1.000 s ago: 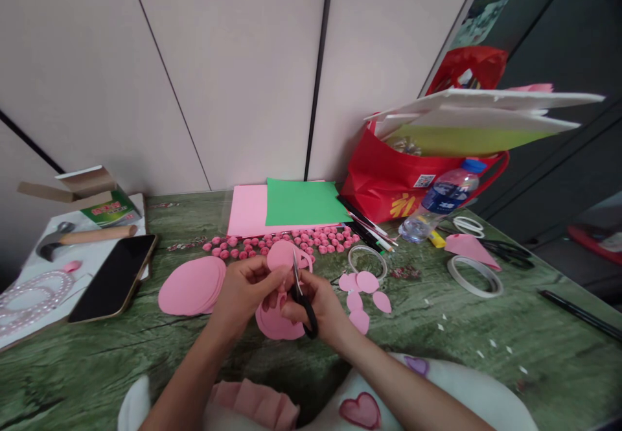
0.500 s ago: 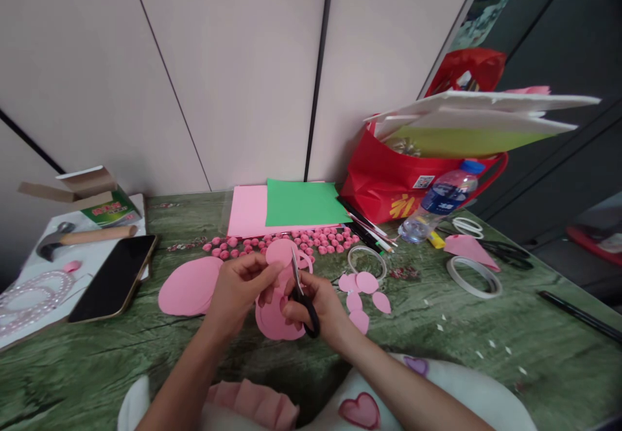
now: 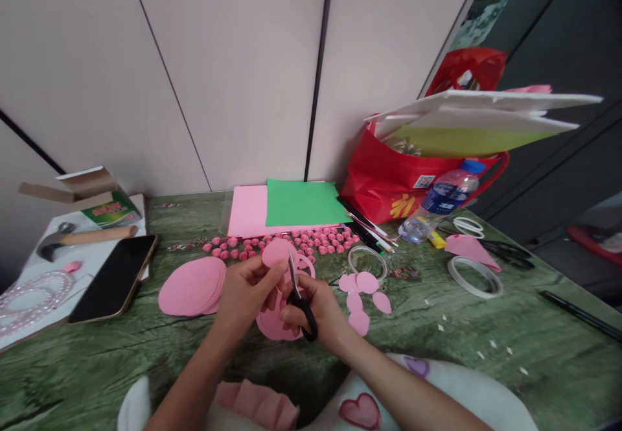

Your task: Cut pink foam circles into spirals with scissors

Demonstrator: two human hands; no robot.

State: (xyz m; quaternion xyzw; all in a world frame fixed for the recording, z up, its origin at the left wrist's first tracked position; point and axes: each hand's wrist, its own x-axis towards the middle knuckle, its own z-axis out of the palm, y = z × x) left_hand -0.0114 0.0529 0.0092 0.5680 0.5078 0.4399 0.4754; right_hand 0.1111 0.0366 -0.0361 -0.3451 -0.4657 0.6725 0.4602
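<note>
Left hand [image 3: 245, 291]: thumb and fingers pinched together on a pink paper circle [image 3: 276, 253], which is held up above the table, its face towards the camera.
Right hand [image 3: 318, 308]: fingers closed around the black handles of the scissors [image 3: 294, 283], whose blades point towards 12 o'clock and lie at the circle's right edge.
Under the hands: pink paper discs [image 3: 273, 328] on the green marbled table [image 3: 418, 340], partly hidden by the fingers.
12 o'clock of the hands: small rolled pink paper roses [image 3: 331, 249] in a loose band; beyond them a green sheet [image 3: 308, 203] overlaps a pink sheet [image 3: 247, 209].
Between 1 and 2 o'clock: red bag [image 3: 372, 178] stuffed with white boards [image 3: 481, 116].
2 o'clock: pens [image 3: 363, 231] by the bag, and a tilted water bottle [image 3: 440, 199] against it.
3 o'clock: cut pink petals [image 3: 367, 282] near the hand, a tape roll [image 3: 494, 284] farther out.
9 o'clock: overlapping pink paper ovals [image 3: 187, 287] near the left hand, then a smartphone [image 3: 114, 280].
Between 9 and 10 o'clock: claw hammer [image 3: 97, 235], with an open box [image 3: 104, 205] behind it.
</note>
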